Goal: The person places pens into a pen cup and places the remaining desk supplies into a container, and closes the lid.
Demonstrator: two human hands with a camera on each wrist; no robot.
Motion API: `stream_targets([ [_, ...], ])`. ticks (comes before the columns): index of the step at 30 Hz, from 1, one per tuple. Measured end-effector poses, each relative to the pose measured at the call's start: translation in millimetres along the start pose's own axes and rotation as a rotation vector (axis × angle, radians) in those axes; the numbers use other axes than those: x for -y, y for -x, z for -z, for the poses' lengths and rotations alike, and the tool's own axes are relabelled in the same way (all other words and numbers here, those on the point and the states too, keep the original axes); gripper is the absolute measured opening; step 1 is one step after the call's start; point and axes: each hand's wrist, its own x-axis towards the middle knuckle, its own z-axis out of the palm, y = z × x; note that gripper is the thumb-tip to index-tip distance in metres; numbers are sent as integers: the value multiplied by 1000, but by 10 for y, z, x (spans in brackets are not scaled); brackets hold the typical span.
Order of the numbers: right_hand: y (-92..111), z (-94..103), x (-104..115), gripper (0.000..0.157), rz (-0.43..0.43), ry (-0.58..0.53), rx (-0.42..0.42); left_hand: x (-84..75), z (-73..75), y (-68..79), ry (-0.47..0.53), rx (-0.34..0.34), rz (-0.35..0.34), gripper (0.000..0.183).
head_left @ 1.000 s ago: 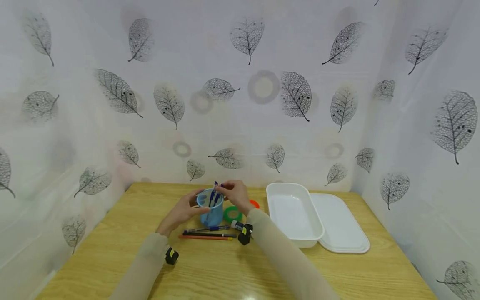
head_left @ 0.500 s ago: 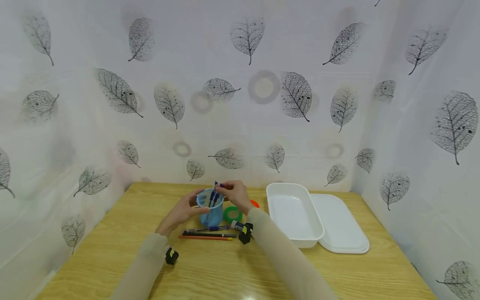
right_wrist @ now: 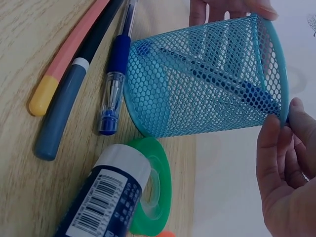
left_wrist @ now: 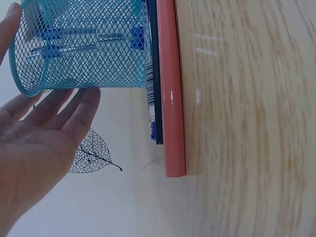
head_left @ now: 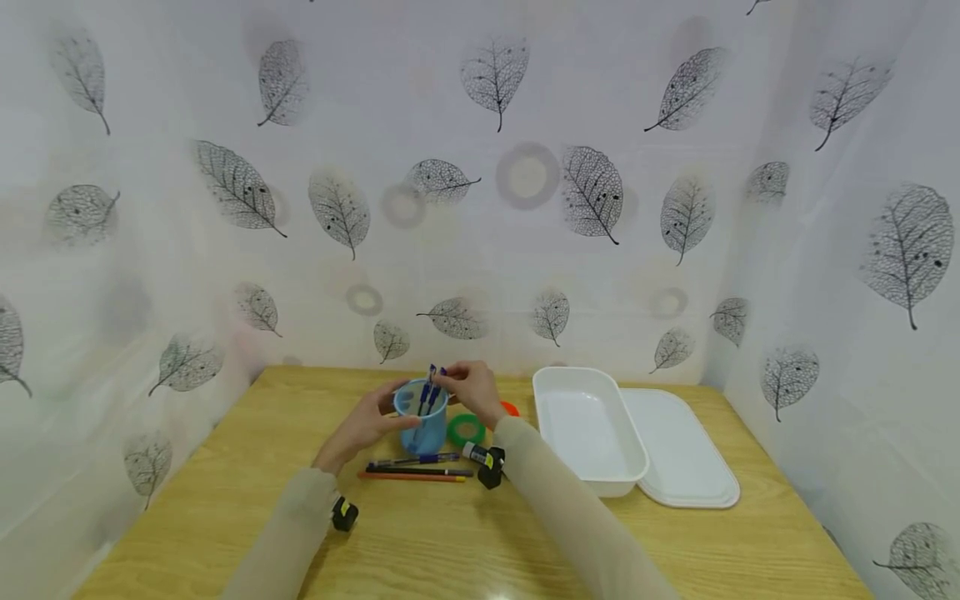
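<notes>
A light-blue mesh pen cup [head_left: 425,437] stands upright on the table, with two blue-gripped pens [head_left: 423,392] leaning in it. My left hand [head_left: 363,429] holds the cup from its left side, thumb at the near rim and fingers reaching round the far side. At the cup's right rim, my right hand [head_left: 472,389] pinches the top of one pen between thumb and fingers. In front of the cup lie another blue pen [right_wrist: 117,61], a black pencil [right_wrist: 59,116] with a grey-blue end, and a salmon pencil [left_wrist: 172,98], side by side.
Right of the cup lie a green tape roll [head_left: 466,428], an orange ring-shaped thing [head_left: 510,408] and a glue stick [right_wrist: 106,197] with a white cap. Farther right is a white plastic tub [head_left: 588,425], its flat white lid [head_left: 682,450] beside it. A leaf-print curtain [head_left: 480,250] surrounds the table.
</notes>
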Motion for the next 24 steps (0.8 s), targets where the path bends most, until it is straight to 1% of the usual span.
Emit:
stream_targets([
  [3,5,7,2,24,-20,-9,11,149,2,-57,2,-2,-1,75],
  [5,4,19,16,24,-38,-18,26,188,7,-67,0,-4,-5,75],
  [11,-8,71,64,22,-72,-63,52,159,14,-72,-13,-12,0,76],
  [19,-23,82,48,23,-84,-29,31,169,8,-72,-27,-17,18,78],
  [24,-12,81,84,25,-94,-21,11,162,16,-67,-25,-27,32,81],
])
